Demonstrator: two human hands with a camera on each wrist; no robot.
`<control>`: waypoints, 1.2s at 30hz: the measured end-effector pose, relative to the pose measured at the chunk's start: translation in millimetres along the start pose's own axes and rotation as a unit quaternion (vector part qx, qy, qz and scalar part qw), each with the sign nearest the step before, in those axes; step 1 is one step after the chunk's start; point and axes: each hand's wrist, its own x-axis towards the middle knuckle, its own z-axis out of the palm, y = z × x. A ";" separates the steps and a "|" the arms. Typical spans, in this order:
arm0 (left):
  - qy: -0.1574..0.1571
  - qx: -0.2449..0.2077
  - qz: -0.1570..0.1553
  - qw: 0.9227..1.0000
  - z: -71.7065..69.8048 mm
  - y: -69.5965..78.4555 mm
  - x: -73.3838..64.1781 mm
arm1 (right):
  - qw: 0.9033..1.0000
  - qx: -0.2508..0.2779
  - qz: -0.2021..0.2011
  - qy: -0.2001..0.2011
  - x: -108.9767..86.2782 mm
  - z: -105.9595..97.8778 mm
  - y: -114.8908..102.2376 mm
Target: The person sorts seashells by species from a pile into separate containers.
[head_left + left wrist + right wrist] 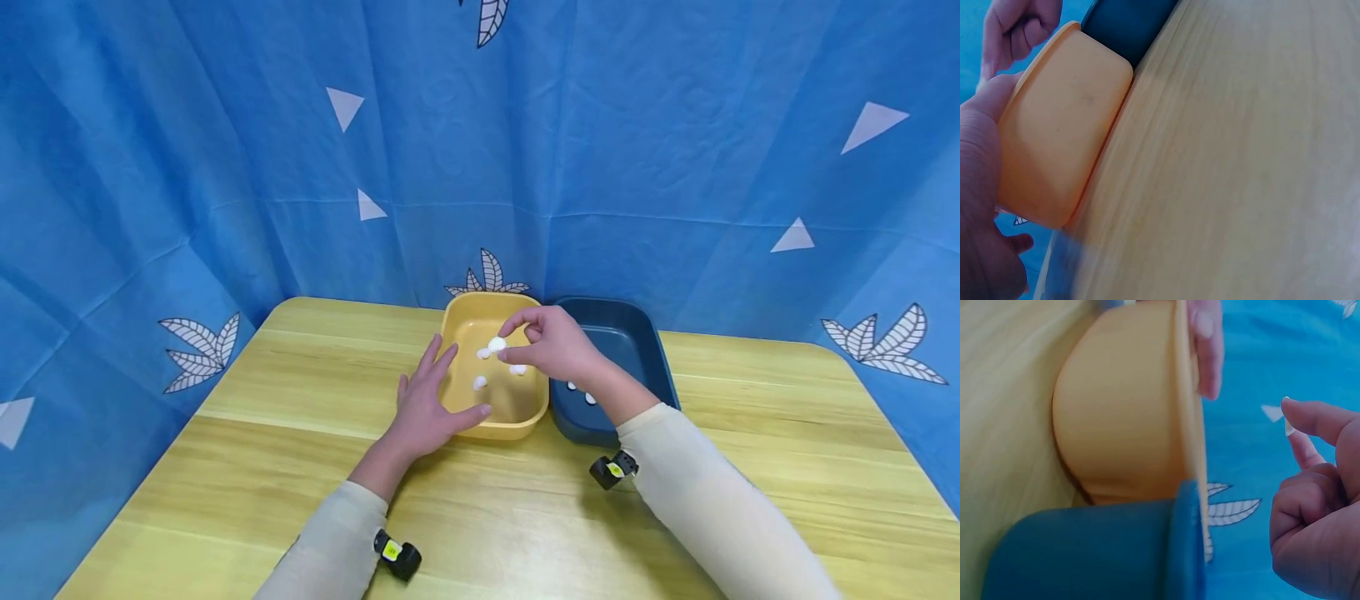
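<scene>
My right hand (555, 343) is over the yellow tray (491, 431), pinching a small white round piece (497, 343) between thumb and index finger. From the right wrist view, the white piece (1289, 427) looks thin and sits at the very fingertips, above the rim. My left hand (427, 410) spreads its fingers at the tray's near left corner, its thumb reaching over the near rim. Inside the yellow tray lie several more white pieces (480, 382). A dark blue tray (651, 358), partly hidden by my right forearm, has white pieces (591, 399) in it too.
Both trays stand side by side near the back edge of a light wooden table (495, 517). Behind the table hangs a blue curtain (637, 150) with leaf and triangle prints. A small black camera is strapped to each wrist.
</scene>
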 end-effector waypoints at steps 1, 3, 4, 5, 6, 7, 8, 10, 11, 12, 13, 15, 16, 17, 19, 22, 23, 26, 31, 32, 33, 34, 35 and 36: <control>0.000 0.000 0.000 1.000 -0.2 0.2 -0.1 | 1.000 -0.002 0.008 0.003 3.8 0.9 1.9; 0.002 0.001 0.003 1.000 -0.6 0.8 -0.1 | 1.000 -0.001 0.023 0.008 10.9 2.5 5.7; 0.003 0.000 0.005 1.000 -0.7 1.2 -0.1 | 0.999 -0.002 0.030 0.011 14.2 3.0 7.8; 0.004 -0.001 0.008 1.000 -0.8 1.6 0.0 | 0.999 -0.005 0.038 0.015 17.2 3.5 10.0; 0.005 -0.002 0.010 1.000 -0.7 1.8 0.0 | 0.999 -0.005 0.045 0.018 20.0 4.1 12.0; 0.006 -0.003 0.011 1.000 -0.6 2.0 0.1 | 0.998 -0.005 0.052 0.020 22.8 4.8 14.2; 0.006 -0.003 0.012 1.000 -0.4 2.1 0.1 | 0.998 -0.005 0.057 0.021 25.1 5.5 16.3; 0.005 -0.003 0.010 1.000 0.1 2.2 -0.2 | 0.998 -0.009 0.067 0.021 29.3 7.4 20.8; 0.004 -0.003 0.010 1.000 0.2 2.2 -0.6 | 0.997 -0.009 0.072 0.019 30.8 8.7 22.7; 0.002 -0.004 0.008 1.000 0.4 2.2 -0.8 | 0.997 -0.011 0.076 0.017 32.2 10.0 24.6; 0.001 -0.004 0.007 1.000 0.5 2.5 -1.2 | 0.997 -0.014 0.079 0.014 33.2 11.0 26.3; -0.001 -0.004 0.006 1.000 0.5 3.3 -1.7 | 0.996 -0.017 0.084 0.007 34.8 13.0 28.7; -0.001 -0.004 0.006 1.000 0.5 3.7 -2.0 | 0.996 -0.019 0.086 0.004 35.3 13.7 29.1; -0.001 -0.005 0.007 1.000 0.5 4.0 -2.1 | 0.996 -0.018 0.088 0.001 35.5 14.5 29.1; -0.001 -0.004 0.005 1.000 0.4 4.4 -2.3 | 0.996 -0.022 0.090 -0.003 36.5 15.7 28.9; 0.000 -0.006 0.007 1.000 0.4 3.8 -2.3 | 0.995 -0.030 0.099 -0.005 37.7 17.2 27.0; 0.001 -0.007 0.008 1.000 0.5 3.5 -2.3 | 0.994 -0.032 0.102 -0.006 38.2 17.6 26.9; 0.001 -0.009 0.010 1.000 1.2 3.2 -1.8 | 0.993 -0.036 0.109 -0.005 38.3 17.8 27.2; 0.000 -0.009 0.007 1.000 1.1 3.7 -1.8 | 0.993 -0.042 0.106 -0.009 39.1 18.2 27.9; 0.000 -0.010 0.007 1.000 1.0 3.9 -2.0 | 0.993 -0.044 0.107 -0.011 39.3 18.2 27.8; 0.000 -0.010 0.006 1.000 0.9 4.0 -2.1 | 0.993 -0.047 0.107 -0.013 39.2 18.1 27.5; -0.001 -0.010 0.005 1.000 0.8 4.2 -2.2 | 0.993 -0.049 0.108 -0.014 39.2 18.1 27.2; -0.002 -0.010 0.004 1.000 0.8 4.4 -2.3 | 0.993 -0.052 0.109 -0.014 39.2 18.0 27.1; -0.002 -0.011 0.003 1.000 0.7 4.6 -2.4 | 0.992 -0.055 0.109 -0.014 39.0 17.9 26.8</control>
